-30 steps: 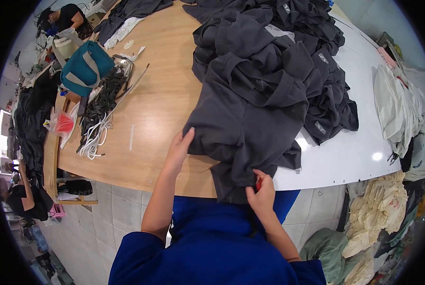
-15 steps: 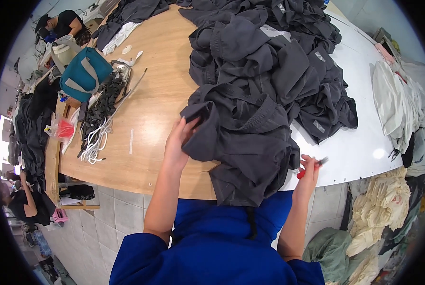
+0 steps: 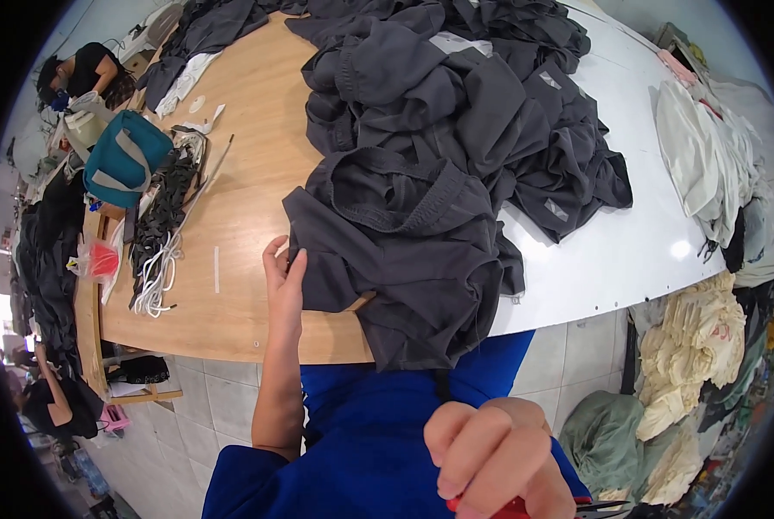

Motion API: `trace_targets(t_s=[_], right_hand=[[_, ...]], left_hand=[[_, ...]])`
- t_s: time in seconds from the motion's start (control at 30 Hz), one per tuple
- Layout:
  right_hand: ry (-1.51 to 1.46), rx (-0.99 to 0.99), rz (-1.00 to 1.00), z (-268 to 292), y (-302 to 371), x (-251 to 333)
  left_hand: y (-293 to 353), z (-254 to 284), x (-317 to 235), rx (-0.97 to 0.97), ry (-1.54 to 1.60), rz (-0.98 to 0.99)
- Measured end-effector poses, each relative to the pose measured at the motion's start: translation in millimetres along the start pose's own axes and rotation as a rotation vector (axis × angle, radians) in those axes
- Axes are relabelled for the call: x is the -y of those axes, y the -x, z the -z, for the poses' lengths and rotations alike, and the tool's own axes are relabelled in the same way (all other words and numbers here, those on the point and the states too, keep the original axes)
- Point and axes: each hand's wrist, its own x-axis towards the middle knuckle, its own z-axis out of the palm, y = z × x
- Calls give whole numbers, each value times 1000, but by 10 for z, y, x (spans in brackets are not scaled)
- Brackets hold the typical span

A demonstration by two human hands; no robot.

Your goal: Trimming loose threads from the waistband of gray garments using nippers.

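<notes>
A pair of dark grey shorts (image 3: 404, 259) with an elastic waistband lies on the table's near edge, its lower part hanging over. My left hand (image 3: 281, 272) pinches the shorts' left edge between thumb and fingers. Close to the camera, my right hand (image 3: 495, 458) is raised in front of my blue clothing, fingers curled around red-handled thread snips (image 3: 607, 509). The snips' dark blades stick out to the right of the fist, and most of the handle is hidden by it. Behind the shorts lies a heap of similar dark grey garments (image 3: 439, 95).
The table (image 3: 240, 311) has a wooden left part and a white right part. At left sit a teal bag (image 3: 127, 160) and white cords (image 3: 155, 281). Cream cloth pieces (image 3: 694, 346) are piled at right. Two other people (image 3: 93, 69) are at the far and lower left.
My right hand, with the snips, has come up from beside the shorts toward the camera. My left hand has shifted from the leg opening to the left edge, and the shorts lie more spread out.
</notes>
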Motion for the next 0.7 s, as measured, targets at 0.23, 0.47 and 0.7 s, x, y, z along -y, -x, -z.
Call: trace_targets(t_s=[0.23,0.47,0.7], right_hand=[[65,-89,53,-56,-58,46],[53,-73,66,-66,-72,80],[-342,72,-292,86,-91,-15]], left_hand=[[-100,200,344,2,-331,-88],[-67,239,396,-41,-744,-359],[132,139,214,135,-173,-21]])
